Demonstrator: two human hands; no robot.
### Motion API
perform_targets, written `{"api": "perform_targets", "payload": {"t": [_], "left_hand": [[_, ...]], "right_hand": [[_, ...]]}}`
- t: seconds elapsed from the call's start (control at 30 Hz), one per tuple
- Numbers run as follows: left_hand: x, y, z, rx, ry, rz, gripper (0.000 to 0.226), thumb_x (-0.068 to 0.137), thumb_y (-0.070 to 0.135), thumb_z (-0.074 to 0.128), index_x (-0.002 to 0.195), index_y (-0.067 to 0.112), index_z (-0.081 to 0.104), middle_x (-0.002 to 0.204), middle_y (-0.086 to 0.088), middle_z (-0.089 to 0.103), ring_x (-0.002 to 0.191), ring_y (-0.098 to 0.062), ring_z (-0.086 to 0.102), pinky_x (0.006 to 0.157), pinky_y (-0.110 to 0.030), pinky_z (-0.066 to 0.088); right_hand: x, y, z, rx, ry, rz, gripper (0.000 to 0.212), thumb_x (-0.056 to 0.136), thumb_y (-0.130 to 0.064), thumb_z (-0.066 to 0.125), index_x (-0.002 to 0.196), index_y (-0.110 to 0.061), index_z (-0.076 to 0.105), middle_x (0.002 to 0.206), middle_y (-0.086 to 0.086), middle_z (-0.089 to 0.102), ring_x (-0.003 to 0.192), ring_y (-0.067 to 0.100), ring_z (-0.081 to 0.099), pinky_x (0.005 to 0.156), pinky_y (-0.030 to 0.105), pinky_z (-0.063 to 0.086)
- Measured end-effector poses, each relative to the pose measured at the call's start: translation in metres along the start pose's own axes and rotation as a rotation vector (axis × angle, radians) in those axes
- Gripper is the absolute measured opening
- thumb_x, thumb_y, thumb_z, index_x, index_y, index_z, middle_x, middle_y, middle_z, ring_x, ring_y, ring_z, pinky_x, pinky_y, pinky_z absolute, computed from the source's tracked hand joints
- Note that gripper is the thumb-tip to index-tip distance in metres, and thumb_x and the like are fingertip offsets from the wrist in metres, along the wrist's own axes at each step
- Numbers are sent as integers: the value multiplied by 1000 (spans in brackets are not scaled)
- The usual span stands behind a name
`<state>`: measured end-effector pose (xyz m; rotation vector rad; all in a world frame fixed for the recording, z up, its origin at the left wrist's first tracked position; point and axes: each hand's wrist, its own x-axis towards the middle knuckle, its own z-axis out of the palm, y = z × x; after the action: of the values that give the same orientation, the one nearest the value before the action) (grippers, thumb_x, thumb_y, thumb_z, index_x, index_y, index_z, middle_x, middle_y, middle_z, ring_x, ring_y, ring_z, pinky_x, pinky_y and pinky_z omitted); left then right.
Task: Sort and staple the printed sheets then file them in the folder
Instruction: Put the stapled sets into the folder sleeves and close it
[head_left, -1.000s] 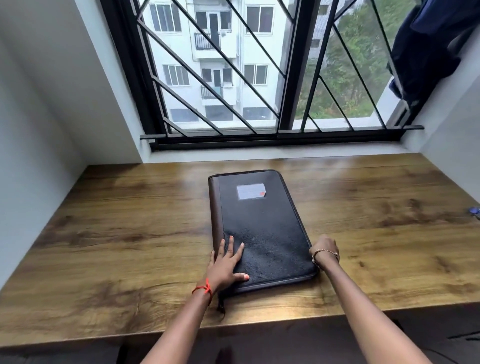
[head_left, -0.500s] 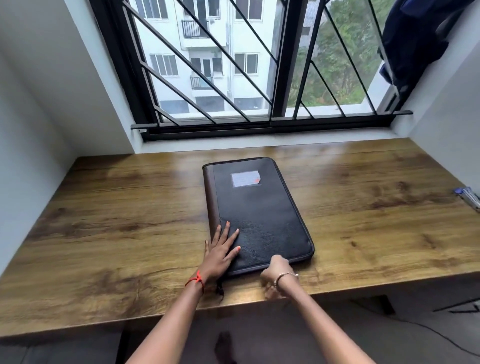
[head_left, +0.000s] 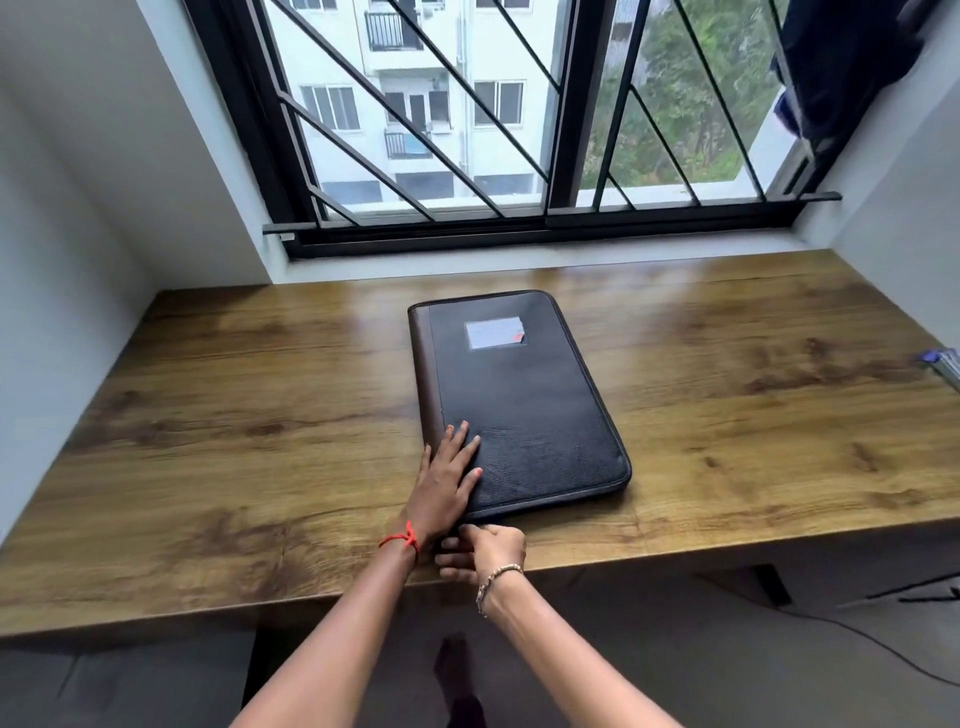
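Home study nook — wooden desk (head_left: 260, 415) under barred window (head_left: 467, 130), apartment block (head_left: 415, 78) outside.

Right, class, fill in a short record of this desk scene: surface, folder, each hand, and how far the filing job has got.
surface: wooden desk below a barred window
folder: black, closed, lying flat, pale label at its far end
left hand: fingers straight, flat on folder's near-left corner
right hand: pinches folder's near edge
stage: folder not yet opened
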<state>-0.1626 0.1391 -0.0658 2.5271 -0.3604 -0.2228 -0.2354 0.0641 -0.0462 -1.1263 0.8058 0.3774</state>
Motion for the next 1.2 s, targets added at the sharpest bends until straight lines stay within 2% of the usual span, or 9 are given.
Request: {"api": "perform_targets", "payload": {"t": [0.17,0.23,0.5,0.8,0.87,0.93,1.03,1.1,1.2], "left_hand": [[-2,-4,3,-35,-9,11,52,100,23,39,148,23,19,158,4,2,145,-10,-2,114,-31,-6],[-2,-5,4,-3,4,16,51,99,32,31,148,24,18,158,4,3,145,-9,-1,114,-31,-5],[-4,-11,8,104,14,51,81,75,59,1,149,25,11,157,7,-1,137,0,-12,113,-28,-7],[-6,-5,5,172,-2,52,87,72,58,-6,149,21,11,157,3,-2,137,-5,-14,109,-25,-10],[-7,-5,4,144,1,66,87,75,59,-3,149,18,15,157,0,2,141,-9,-9,110,-27,-9],[-8,-6,3,164,12,82,88,80,67,-1,147,15,22,156,-3,10,143,-7,-4,111,-33,-5],[-10,-6,-2,250,5,82,68,96,52,12,136,11,48,144,-10,43,136,-13,22,102,-53,26],[-13,-2,-6,324,22,65,51,91,38,31,126,13,59,134,-7,55,129,-17,44,89,-53,44],[-13,7,-8,429,31,78,49,81,33,35,116,16,66,125,-3,63,112,-19,62,83,-49,50]], "right_hand": [[0,-3,-2,-47,-1,-11,28,91,2,47,63,-4,47,35,-1,55,21,9,44,24,13,31],[0,-1,-2,-44,11,-28,28,90,2,48,62,-3,49,38,0,57,21,9,44,24,12,30],[1,0,-3,77,52,-77,27,91,3,48,65,-4,45,66,12,56,31,15,57,23,15,32],[7,-13,-19,269,56,-28,22,91,9,43,73,-3,43,73,15,59,35,16,61,22,20,37],[9,-18,-24,324,60,-15,21,90,13,42,75,-2,42,69,16,59,35,18,61,26,25,43],[11,-22,-30,368,67,-3,24,89,16,40,72,0,43,51,16,61,33,21,59,30,29,47],[15,-29,-41,411,87,-7,24,89,18,39,72,1,43,39,11,58,33,22,59,33,29,50],[18,-34,-49,425,104,-21,24,88,18,40,72,1,43,40,10,59,34,21,60,35,29,51],[21,-41,-62,437,118,-28,21,88,18,41,75,1,43,40,11,59,35,22,60,36,30,51]]}}
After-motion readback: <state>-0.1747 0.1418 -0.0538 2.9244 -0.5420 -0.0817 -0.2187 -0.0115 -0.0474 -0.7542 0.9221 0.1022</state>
